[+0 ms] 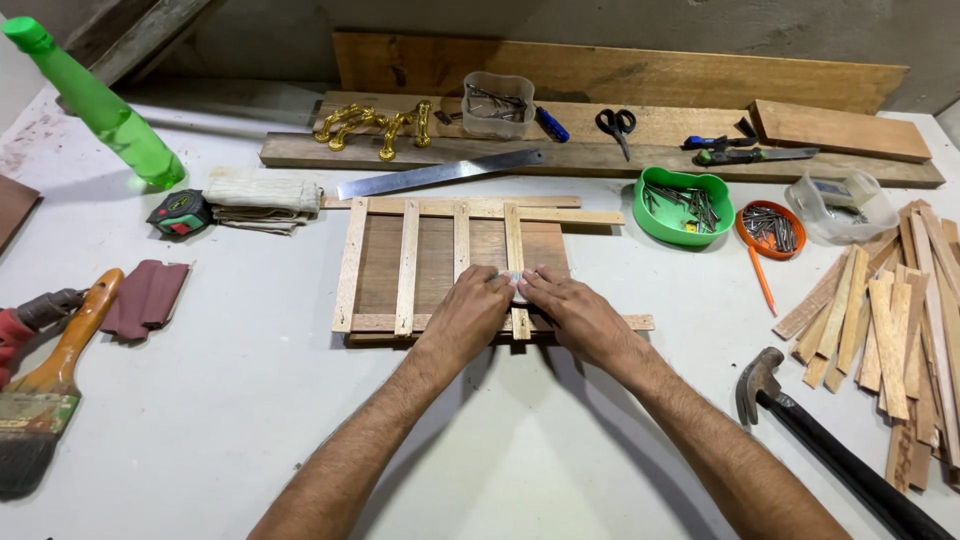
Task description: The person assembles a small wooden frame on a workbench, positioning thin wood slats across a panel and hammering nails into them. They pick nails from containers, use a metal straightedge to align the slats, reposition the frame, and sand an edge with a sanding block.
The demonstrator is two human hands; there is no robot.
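A frame of thin pale wooden slats (pixel 407 262) lies on a darker brown board (pixel 435 258) in the middle of the table. Several slats stand upright across two horizontal ones. My left hand (pixel 468 315) and my right hand (pixel 572 312) rest side by side on the frame's lower right part. Their fingertips meet on the rightmost upright slat (pixel 513 235), pinching a small pale thing there that I cannot make out.
A claw hammer (pixel 800 425) lies at the right front beside a pile of loose slats (pixel 895 320). A green bowl (pixel 684 206) and an orange dish of nails (pixel 769 229) sit behind. A steel ruler (pixel 440 173), tape measure (pixel 180 212), paintbrush (pixel 50 385) and green bottle (pixel 100 105) lie to the left.
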